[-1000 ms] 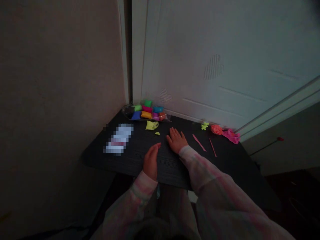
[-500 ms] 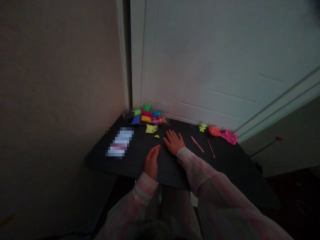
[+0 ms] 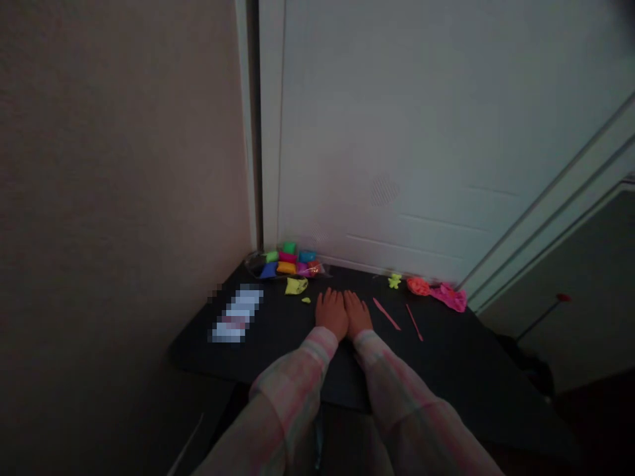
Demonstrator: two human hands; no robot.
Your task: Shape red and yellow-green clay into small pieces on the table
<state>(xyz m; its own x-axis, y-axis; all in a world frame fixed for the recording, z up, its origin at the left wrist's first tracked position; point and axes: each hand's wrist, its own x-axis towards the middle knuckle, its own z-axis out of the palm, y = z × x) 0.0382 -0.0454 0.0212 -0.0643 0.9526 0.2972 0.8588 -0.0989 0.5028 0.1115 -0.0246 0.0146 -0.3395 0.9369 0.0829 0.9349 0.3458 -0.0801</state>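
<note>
My left hand (image 3: 332,313) lies flat, palm down, on the dark table, its fingers pointing away from me. Touching it on the right, my right hand (image 3: 357,312) rests flat in the same way. Neither hand shows anything held; whatever may be under the palms is hidden. Just left of the hands is a small yellow lump of clay (image 3: 306,300), with an opened yellow clay packet (image 3: 296,285) behind it. To the right lie a pink modelling knife (image 3: 386,313) and a thin pink stick tool (image 3: 414,322).
A clear bag of several coloured clay packets (image 3: 286,267) sits at the back left. A blurred white sheet (image 3: 238,314) lies at the left. Along the back right are a yellow bear-shaped piece (image 3: 394,281), an orange lump (image 3: 418,285) and a pink crumpled piece (image 3: 450,297). A white door (image 3: 377,132) stands behind.
My left hand has come forward from a raised, sideways pose and now lies flat beside the right. The right hand stays flat on the table. The view has tilted up.
</note>
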